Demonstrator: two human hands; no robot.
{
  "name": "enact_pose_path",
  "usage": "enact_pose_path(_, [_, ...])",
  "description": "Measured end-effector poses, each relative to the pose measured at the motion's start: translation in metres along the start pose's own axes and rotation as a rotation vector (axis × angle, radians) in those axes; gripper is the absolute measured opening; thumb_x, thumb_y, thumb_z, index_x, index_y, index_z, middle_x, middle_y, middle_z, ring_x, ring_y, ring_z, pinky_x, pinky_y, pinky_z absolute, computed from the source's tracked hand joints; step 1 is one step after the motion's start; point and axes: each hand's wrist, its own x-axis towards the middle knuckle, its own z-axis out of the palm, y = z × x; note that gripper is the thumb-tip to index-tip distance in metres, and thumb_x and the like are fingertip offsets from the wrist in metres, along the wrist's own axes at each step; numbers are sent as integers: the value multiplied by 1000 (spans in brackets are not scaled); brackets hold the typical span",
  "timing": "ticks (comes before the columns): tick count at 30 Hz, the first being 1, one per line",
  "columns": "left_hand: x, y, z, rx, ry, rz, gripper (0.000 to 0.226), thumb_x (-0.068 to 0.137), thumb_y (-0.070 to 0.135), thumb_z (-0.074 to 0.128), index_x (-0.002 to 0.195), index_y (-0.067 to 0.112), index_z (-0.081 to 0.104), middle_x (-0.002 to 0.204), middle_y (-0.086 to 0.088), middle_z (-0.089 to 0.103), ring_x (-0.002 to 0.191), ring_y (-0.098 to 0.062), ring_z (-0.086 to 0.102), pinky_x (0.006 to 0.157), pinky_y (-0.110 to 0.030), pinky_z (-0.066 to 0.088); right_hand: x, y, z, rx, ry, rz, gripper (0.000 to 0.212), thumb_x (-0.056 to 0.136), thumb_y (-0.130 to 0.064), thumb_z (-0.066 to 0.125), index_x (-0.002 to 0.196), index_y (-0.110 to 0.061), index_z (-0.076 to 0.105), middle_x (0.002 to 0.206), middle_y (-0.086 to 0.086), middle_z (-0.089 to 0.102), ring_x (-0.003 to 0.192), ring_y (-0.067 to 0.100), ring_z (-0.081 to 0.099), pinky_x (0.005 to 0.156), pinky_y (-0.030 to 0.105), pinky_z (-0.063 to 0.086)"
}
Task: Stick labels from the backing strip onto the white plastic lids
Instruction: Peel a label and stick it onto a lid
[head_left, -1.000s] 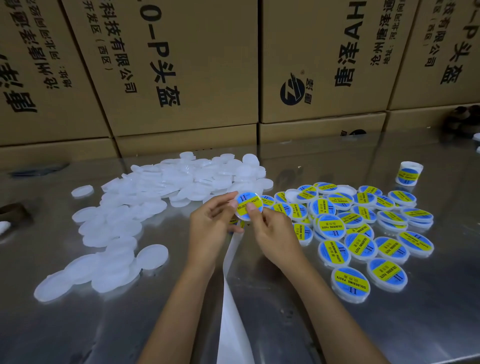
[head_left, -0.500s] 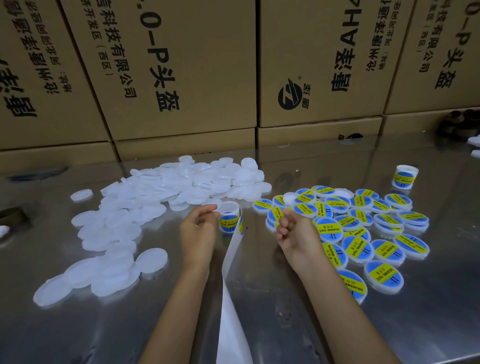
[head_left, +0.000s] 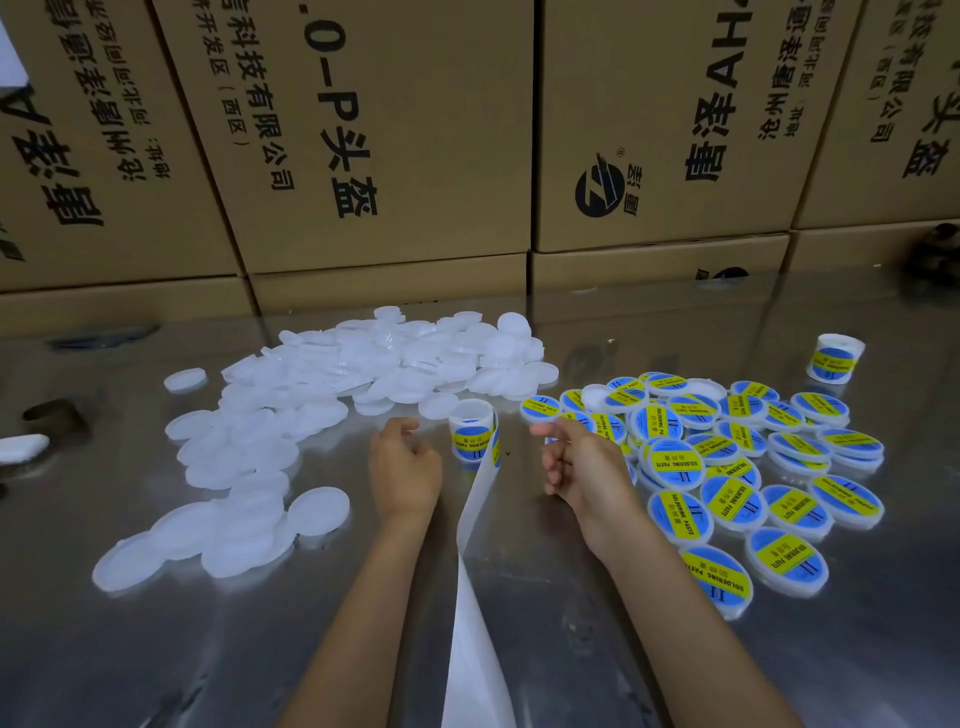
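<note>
Both hands are hovering low over the steel bench (head_left: 519, 649) with nothing in them: the left hand (head_left: 402, 470) is hanging with its fingers loosely curled, and the right hand (head_left: 584, 467) is likewise loosely curled, thumb pointing toward the left.

Between the hands a label roll (head_left: 471, 430) is standing on end, and its white backing strip (head_left: 475, 597) is trailing back between the forearms toward the person. To the left of the left hand and beyond it, a heap of plain white plastic lids (head_left: 332, 395) is waiting. To the right of the right hand, the labelled lids (head_left: 727, 467) are lying spread out, and a second label roll (head_left: 834, 359) is standing beyond them, well apart from the hands.

By the look of it, the work is sitting between lids: one cycle seems finished and the next calls for taking a blank lid from the left heap and peeling a fresh label off the strip at the roll.

The blue-and-yellow labels are reading "SOLDERING PASTE", with smaller characters too small to make out. Behind the bench, cardboard cartons (head_left: 395, 130) are carrying black Chinese print, the Latin letters "AH" and "-P", and a round black logo.
</note>
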Motion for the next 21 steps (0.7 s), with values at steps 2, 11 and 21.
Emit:
enact_pose_path(2, [6,1,2,106,-24,83,44,91,-5,49,132,6,58,137,-16,52,118,-31,55,96,-33,41,0,2,2,-66,5,-19,24,96,-14,48,89,-7,70,49,0,49,41,12,39,41,23,36])
enact_pose_path(11, [45,4,18,585,-217,307,33,103,16,44,129,13,65,152,-5,42,123,-28,56,96,-41,48,6,9,2,-136,0,-90,23,96,-12,48,88,-7,69,50,1,51,43,12,42,43,25,40])
enact_pose_path(21, [37,-3,14,67,44,323,11,100,8,50,97,8,60,109,-6,55,102,-25,55,74,-20,34,9,19,9,-393,14,-308,5,92,-13,61,92,-17,64,75,-4,59,68,12,56,74,43,55])
